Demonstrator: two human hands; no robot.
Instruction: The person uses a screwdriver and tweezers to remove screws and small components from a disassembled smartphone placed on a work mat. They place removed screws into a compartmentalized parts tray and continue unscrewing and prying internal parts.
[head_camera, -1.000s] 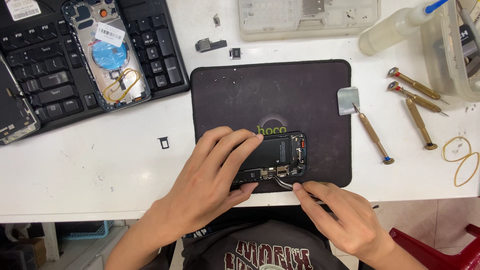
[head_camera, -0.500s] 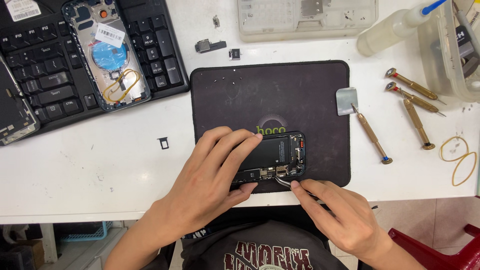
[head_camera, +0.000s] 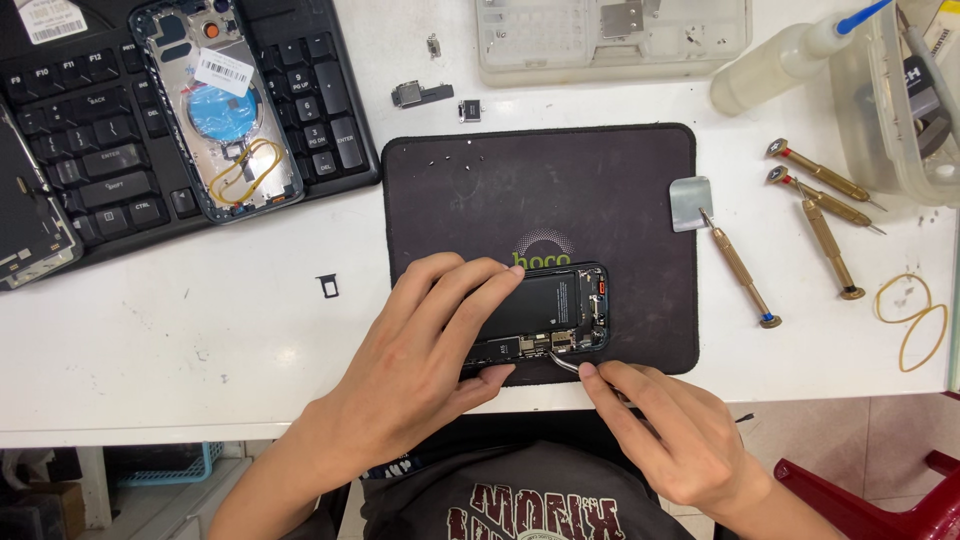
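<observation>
On the near edge of the dark mat (head_camera: 620, 200) lies an opened phone (head_camera: 560, 310), its battery and boards showing. The left hand (head_camera: 425, 350) lies flat over the phone's left part, fingers spread and pressing it down, thumb at its near edge. The right hand (head_camera: 675, 435) is closed in a pinch on tweezers (head_camera: 566, 364), whose tip meets the phone's near edge. To the right of the mat lie four screwdrivers (head_camera: 740, 270) and two rubber bands (head_camera: 912, 318). Far left, a keyboard (head_camera: 110, 160) carries a phone back housing (head_camera: 215, 105). A clear parts tray (head_camera: 610, 40) sits at the far side, a squeeze bottle (head_camera: 780, 62) to its right.
</observation>
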